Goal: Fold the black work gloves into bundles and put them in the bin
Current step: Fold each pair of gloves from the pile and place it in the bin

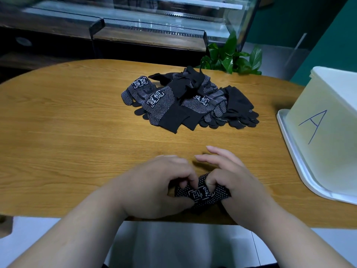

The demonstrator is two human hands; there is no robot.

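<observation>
Pinching one glove bundle (202,194) from both sides, close together at the near edge of the worktop (77,122). On the left hand (154,186), curled fingers dug into the fabric at the bundle's left end. On the right hand (233,182), thumb and inner fingers clamped over the right end, two fingers held straight and forward. Lying crosswise between them, long axis roughly left to right, printed logo panel up. Probably the tuck-in stage of the fold, not yet a closed bundle; cannot tell how much is rolled, hidden under the palms.

Straight ahead and well apart, a loose pile of black work gloves (189,99), unfolded and overlapping. To the right and a little ahead, the white bin (328,122) marked A, standing on a white tray (293,151) at the worktop's right end. Nearer to the right hand, so likely a rightward carry with that hand once tucked. Beyond the far edge, a green plant (231,55).
</observation>
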